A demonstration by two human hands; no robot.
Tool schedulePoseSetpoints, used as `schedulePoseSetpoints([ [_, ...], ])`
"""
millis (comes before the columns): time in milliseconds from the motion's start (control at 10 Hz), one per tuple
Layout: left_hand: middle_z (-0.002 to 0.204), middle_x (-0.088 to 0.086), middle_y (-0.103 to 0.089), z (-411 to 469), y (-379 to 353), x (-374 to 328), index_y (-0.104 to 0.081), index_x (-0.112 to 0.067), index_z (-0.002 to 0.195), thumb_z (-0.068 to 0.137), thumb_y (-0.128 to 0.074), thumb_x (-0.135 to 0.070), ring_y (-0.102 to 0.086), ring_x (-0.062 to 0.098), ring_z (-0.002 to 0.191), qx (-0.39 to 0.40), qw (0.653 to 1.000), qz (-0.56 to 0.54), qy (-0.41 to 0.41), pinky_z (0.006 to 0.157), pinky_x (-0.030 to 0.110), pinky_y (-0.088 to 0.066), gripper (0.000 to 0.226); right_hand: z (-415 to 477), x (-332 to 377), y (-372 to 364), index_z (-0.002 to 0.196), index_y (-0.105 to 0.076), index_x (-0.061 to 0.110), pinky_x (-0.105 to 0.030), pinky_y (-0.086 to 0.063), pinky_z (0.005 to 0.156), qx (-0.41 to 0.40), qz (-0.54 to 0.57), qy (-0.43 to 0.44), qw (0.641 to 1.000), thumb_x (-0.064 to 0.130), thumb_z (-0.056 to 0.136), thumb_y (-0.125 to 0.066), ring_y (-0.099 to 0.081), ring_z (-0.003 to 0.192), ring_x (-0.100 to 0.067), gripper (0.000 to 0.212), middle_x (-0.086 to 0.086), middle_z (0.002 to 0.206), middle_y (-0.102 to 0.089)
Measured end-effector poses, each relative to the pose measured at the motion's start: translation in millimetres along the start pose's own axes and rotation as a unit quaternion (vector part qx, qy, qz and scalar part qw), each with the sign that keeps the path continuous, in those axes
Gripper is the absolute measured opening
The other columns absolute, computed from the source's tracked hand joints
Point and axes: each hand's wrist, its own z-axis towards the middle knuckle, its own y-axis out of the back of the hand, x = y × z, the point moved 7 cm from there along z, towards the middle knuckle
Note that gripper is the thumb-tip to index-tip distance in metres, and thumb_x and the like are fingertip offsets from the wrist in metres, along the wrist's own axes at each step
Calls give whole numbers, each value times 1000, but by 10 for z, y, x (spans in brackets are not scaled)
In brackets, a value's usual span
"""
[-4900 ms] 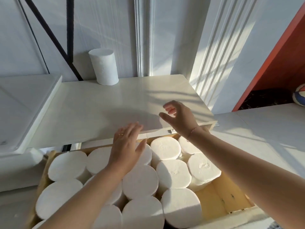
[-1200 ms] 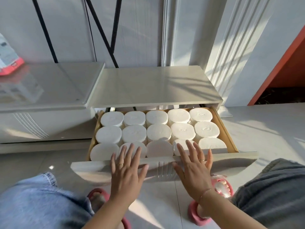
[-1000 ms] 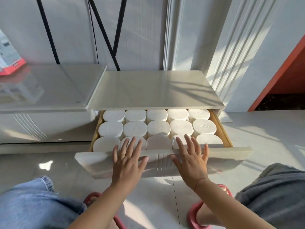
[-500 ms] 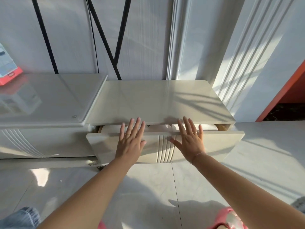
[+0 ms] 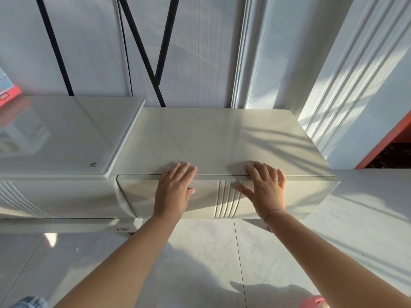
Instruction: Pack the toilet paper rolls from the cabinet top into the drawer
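Both hands, left (image 5: 173, 192) and right (image 5: 265, 190), lie flat and open on the closed drawer (image 5: 224, 196) front, gripping nothing. The rolls are hidden inside; the cabinet top (image 5: 218, 138) is bare. A glossy unit (image 5: 57, 138) adjoins on the left, black rods (image 5: 142, 47) behind.

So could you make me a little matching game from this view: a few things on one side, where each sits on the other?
Things:
1. left hand
2. right hand
3. red box
4. pink slipper

Places:
A. far left edge
B. drawer front, right of the grooves
C. floor, bottom right corner
D. drawer front, left of the grooves

Pairs: 1-D, 2-B, 3-A, 4-C
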Motion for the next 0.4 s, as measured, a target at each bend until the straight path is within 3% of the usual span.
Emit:
schedulePoseSetpoints([
  [100, 126, 9, -62, 1, 36, -7, -63, -13, 121, 58, -86, -10, -57, 31, 118, -9, 1000, -5, 2, 100, 51, -41, 67, -15, 9, 8, 130, -57, 20, -50, -16, 116, -10, -4, 3, 1000, 66, 80, -49, -44, 132, -30, 69, -4, 135, -55],
  [200, 130, 9, -59, -38, 56, -44, -60, -12, 124, 62, -85, -10, -54, 31, 121, -22, 1000, -9, 4, 104, 51, -39, 67, -48, 18, 16, 128, -60, 19, -49, -19, 115, 3, -16, 1, 1000, 72, 80, -29, -49, 128, -31, 78, -5, 133, -58],
  [300, 139, 7, -50, -95, 43, -68, -52, -14, 132, 71, -78, -17, -42, 27, 132, -50, 998, -1, -23, 108, 46, -26, 66, -41, 32, 69, 125, -64, 15, -48, -19, 113, 1, -12, 20, 1000, 72, 88, -14, -57, 122, -32, 84, -8, 129, -63],
  [400, 149, 1, -37, -178, 22, -148, -48, -18, 135, 71, -54, -33, -14, 17, 144, -83, 994, -4, -65, 108, 39, -21, 66, -138, 77, 86, 126, -56, 18, -37, -7, 119, -40, 29, 34, 998, 68, 91, -17, -49, 128, -25, 72, -11, 126, -66],
])
